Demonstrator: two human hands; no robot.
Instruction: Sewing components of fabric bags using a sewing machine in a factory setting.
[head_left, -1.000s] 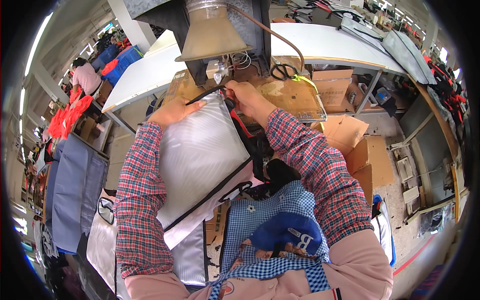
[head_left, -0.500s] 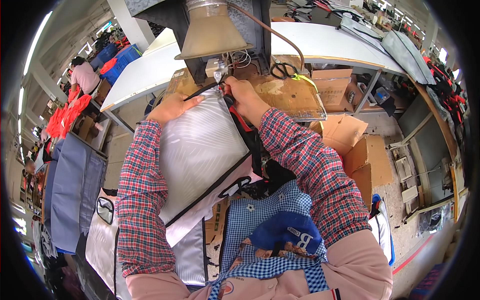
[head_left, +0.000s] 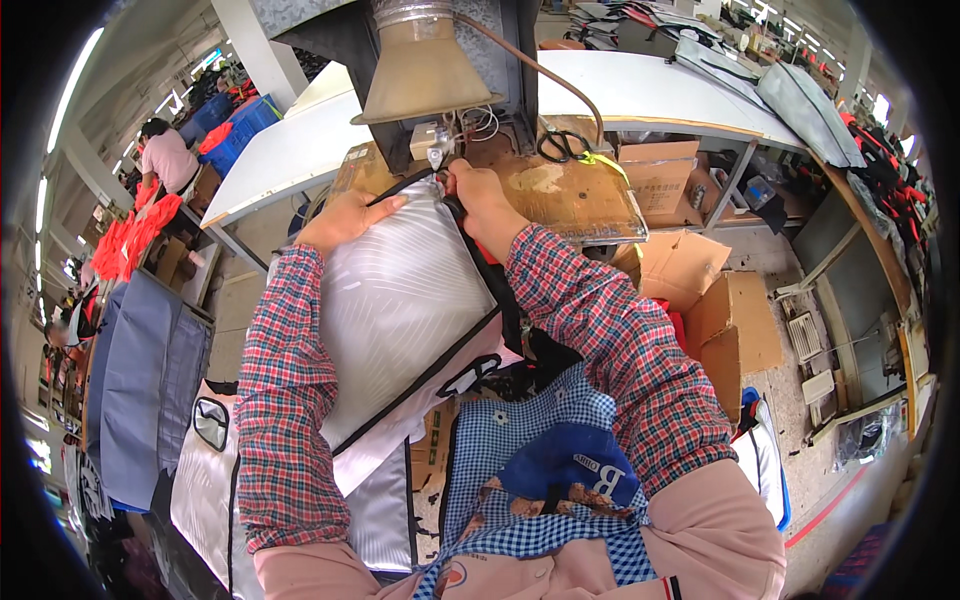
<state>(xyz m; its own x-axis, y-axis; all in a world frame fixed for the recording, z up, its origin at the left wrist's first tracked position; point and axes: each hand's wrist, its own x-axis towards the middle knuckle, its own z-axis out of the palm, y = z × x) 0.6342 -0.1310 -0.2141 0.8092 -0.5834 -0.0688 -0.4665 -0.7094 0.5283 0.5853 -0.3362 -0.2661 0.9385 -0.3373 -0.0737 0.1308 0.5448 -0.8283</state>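
A shiny silver fabric panel with black edging hangs before me, its upper corner close under a small metal machine head. My left hand grips the panel's upper left edge, thumb on top and fingers behind. Closed at the top corner, my right hand holds the black-edged border, its fingertips partly hidden. Red and black strips show along the panel's right side, below that hand. A pale pink layer hangs under the panel.
Above the machine head hangs a tan funnel-shaped hood. Black-handled scissors lie on the worn wooden board. An open cardboard box stands at right. Grey-blue fabric hangs at left. Another person is far left.
The right hand and the panel's corner have come slightly down toward me, and the right forearm has swung a little left. The left hand keeps its hold.
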